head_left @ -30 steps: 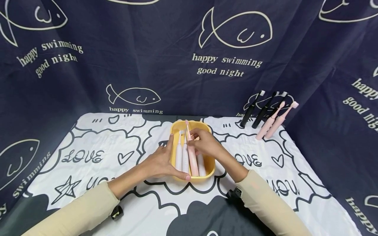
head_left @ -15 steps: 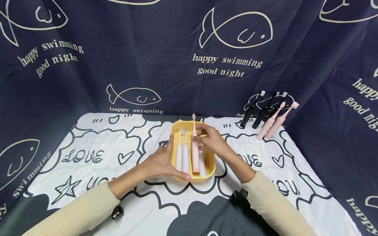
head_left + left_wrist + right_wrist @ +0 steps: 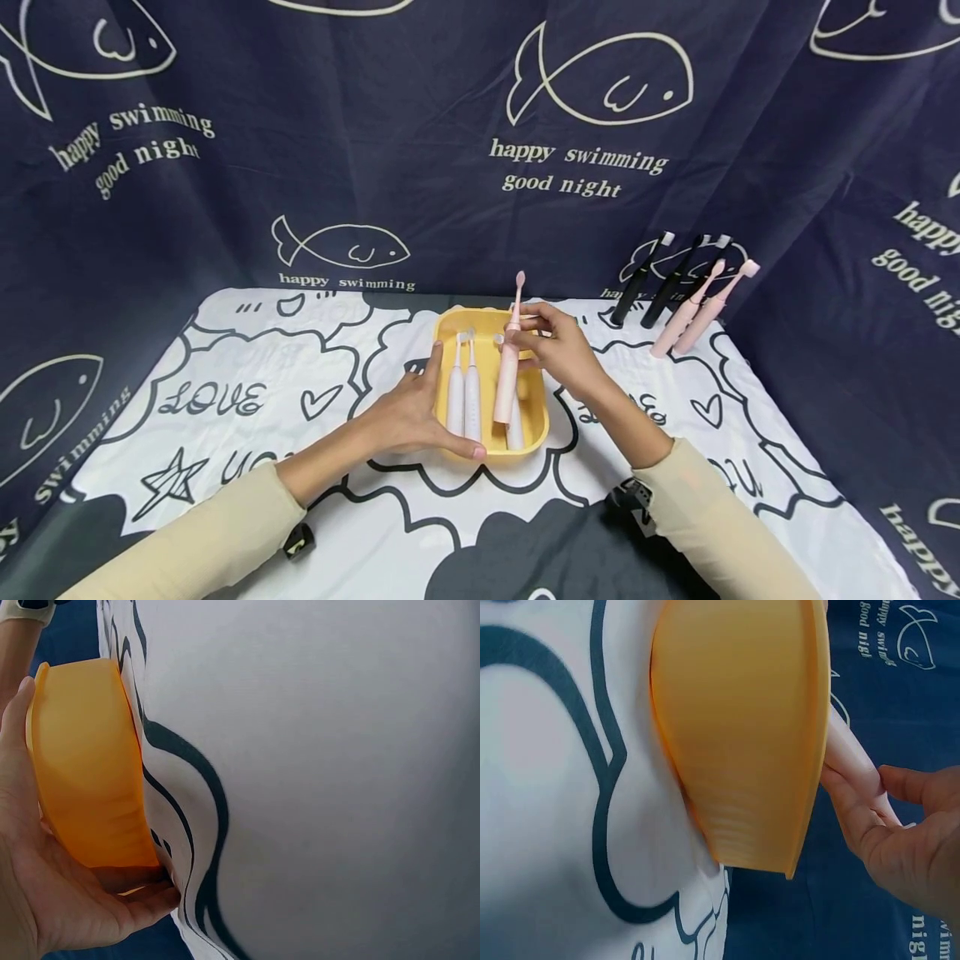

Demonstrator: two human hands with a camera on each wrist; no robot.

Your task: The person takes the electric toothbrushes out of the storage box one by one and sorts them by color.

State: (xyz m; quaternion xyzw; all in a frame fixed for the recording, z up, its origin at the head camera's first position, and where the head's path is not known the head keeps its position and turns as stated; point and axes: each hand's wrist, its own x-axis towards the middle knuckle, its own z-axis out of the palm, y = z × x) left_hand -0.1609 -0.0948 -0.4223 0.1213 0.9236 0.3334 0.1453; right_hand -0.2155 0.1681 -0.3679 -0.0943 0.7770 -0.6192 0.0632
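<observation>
A yellow tray (image 3: 489, 379) lies in the middle of the table in the head view. My left hand (image 3: 411, 412) grips it at the left side, thumb over the near rim and fingers against the wall. My right hand (image 3: 561, 346) pinches a pink electric toothbrush (image 3: 507, 383) near its neck, tilted with the head up, over the right part of the tray. Two white electric toothbrushes (image 3: 456, 396) lie side by side at the tray's left. A third white toothbrush (image 3: 515, 429) is partly hidden beneath the pink one. The right wrist view shows the pink handle (image 3: 851, 754) between thumb and fingers.
At the back right, black toothbrushes (image 3: 633, 287) and two pink toothbrushes (image 3: 678, 325) stand upright in a group. A dark fish-print curtain (image 3: 450, 167) encloses the back and sides. A patterned white cloth (image 3: 247, 358) covers the table.
My right hand has lifted the pink toothbrush and carried it to the right within the tray's outline, its head rising above the far rim. My left hand has stayed on the tray.
</observation>
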